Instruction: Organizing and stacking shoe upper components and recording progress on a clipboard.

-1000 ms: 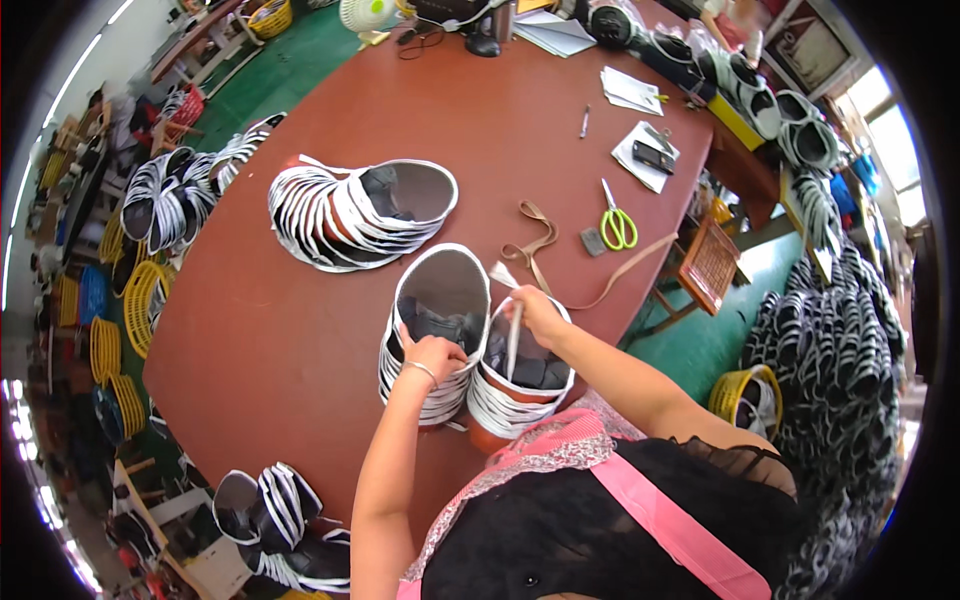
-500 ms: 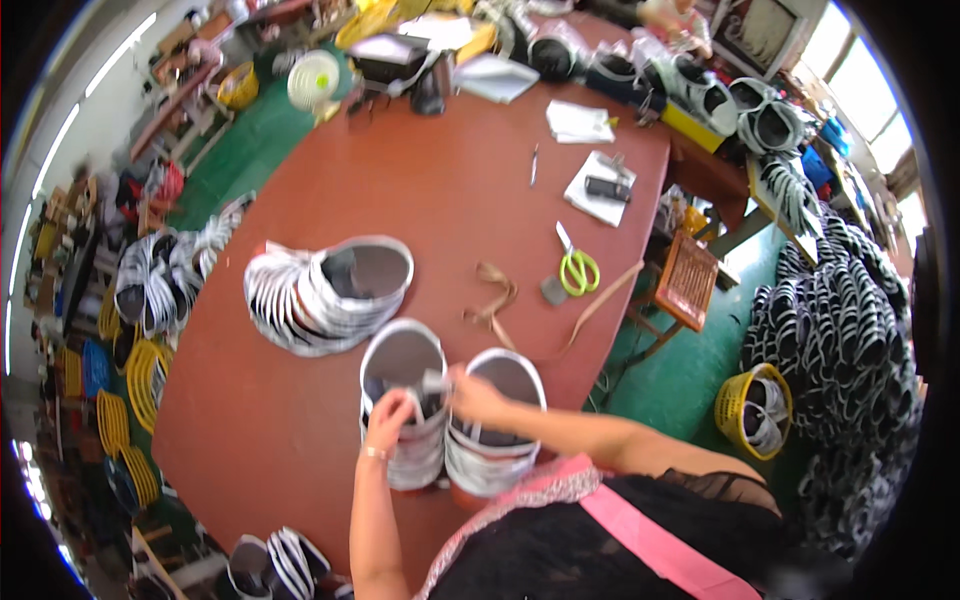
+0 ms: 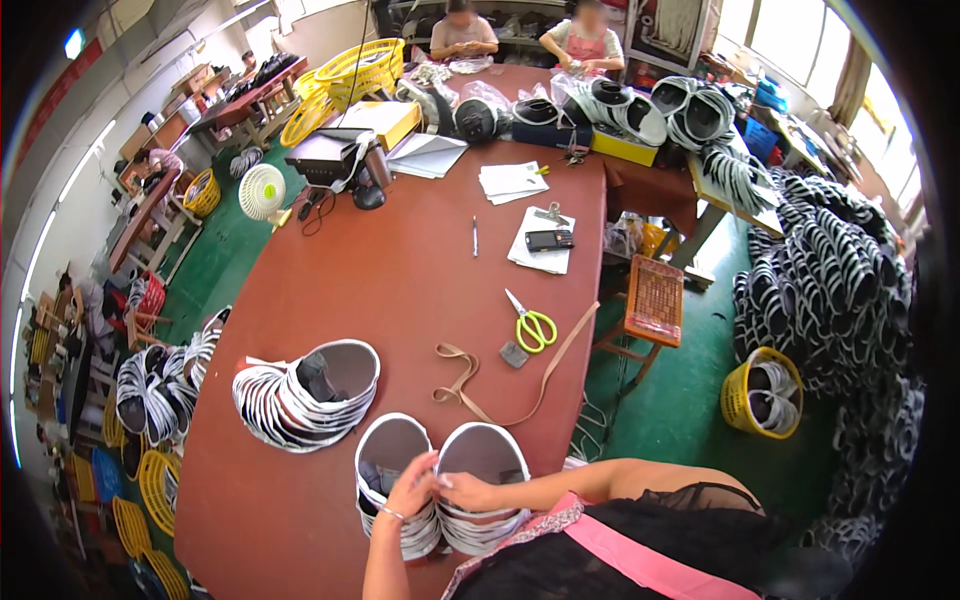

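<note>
Left hand (image 3: pixel 411 487) and right hand (image 3: pixel 468 491) are together in my feed, fingers bent, fingertips next to each other; whether anything is pinched between them, I cannot tell. Under the left one I see a stack of white-edged grey pieces (image 3: pixel 396 440), and under the right one a matching stack (image 3: pixel 486 450), side by side on the red-brown table (image 3: pixel 300 290). Ahead of the left hand and off to its left sits a fanned stack (image 3: pixel 310 398). Ahead of the right hand lies a tan strap (image 3: pixel 561 361); farther on, I make out a grey block (image 3: pixel 514 354) just beside green-handled scissors (image 3: pixel 524 314).
</note>
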A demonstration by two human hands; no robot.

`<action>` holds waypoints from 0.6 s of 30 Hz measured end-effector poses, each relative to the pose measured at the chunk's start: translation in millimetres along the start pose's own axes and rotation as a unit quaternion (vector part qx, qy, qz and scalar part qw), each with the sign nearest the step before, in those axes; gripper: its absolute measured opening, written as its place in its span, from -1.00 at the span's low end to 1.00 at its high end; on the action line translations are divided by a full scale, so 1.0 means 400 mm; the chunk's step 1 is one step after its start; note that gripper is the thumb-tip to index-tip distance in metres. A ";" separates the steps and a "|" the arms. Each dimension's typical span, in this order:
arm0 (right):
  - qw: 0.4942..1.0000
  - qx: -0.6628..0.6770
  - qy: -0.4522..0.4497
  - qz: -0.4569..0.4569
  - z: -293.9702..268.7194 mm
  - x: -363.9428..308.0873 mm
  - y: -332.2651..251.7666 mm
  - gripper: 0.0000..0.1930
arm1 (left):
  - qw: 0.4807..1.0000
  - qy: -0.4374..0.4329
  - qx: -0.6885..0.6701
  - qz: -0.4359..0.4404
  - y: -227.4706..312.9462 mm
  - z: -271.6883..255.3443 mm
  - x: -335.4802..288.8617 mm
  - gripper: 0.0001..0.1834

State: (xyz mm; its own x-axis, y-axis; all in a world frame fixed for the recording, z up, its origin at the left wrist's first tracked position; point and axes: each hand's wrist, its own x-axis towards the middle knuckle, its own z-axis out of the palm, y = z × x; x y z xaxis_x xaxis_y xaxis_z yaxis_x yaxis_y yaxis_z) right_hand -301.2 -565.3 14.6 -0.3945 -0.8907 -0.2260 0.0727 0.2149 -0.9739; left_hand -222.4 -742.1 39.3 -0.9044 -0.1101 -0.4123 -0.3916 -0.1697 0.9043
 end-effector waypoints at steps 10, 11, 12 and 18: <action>0.998 0.006 0.070 -0.001 0.021 -0.001 0.010 -0.61 | 0.961 0.032 0.276 0.009 -0.042 -0.109 -0.040 -0.81; 0.993 0.060 0.034 0.101 0.007 -0.006 -0.007 -0.57 | 0.919 0.087 0.370 0.109 -0.033 -0.084 -0.056 -0.82; 0.990 0.080 0.014 0.112 0.000 0.001 0.018 -0.49 | 0.909 0.110 0.374 0.150 0.012 -0.041 -0.072 -0.83; 0.951 0.268 -0.081 0.132 -0.045 0.039 0.029 -0.76 | 0.850 0.110 0.400 0.323 0.004 -0.017 -0.071 -0.79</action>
State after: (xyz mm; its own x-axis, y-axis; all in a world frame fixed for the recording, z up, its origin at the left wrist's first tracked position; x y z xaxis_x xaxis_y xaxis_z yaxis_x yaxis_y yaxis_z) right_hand -323.0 -569.4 0.2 -0.1546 -0.8936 -0.4214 0.6225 0.2430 -0.7439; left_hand -196.3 -746.0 51.7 -0.9554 -0.1227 0.2685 0.1056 0.7074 0.6988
